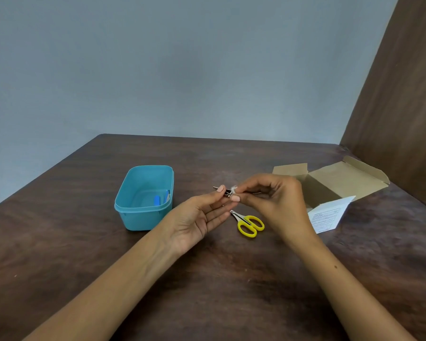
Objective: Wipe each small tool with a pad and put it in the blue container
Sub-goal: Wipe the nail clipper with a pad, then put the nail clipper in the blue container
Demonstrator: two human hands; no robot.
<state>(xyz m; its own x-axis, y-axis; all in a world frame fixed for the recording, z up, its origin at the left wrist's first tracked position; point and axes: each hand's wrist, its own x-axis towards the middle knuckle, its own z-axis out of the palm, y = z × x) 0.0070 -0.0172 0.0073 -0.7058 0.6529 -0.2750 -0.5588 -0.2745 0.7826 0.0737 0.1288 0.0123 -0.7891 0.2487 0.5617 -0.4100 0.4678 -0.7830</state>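
Note:
Above the middle of the table, my left hand (202, 215) pinches a small metal tool (228, 192), likely a nail clipper, between thumb and fingertips. My right hand (273, 200) presses a small white pad (233, 189) against that tool. The blue container (133, 217) stands to the left of my hands, with a blue-handled tool (157, 200) and another thin tool (167, 195) lying inside. Small scissors with yellow handles (250, 224) lie on the table just below my hands.
An open cardboard box (342, 183) sits at the right, with a printed white flap or leaflet (327, 215) leaning in front of it. A brown wooden panel (403, 107) rises at the far right. The dark wooden table (207, 279) ends at a grey wall.

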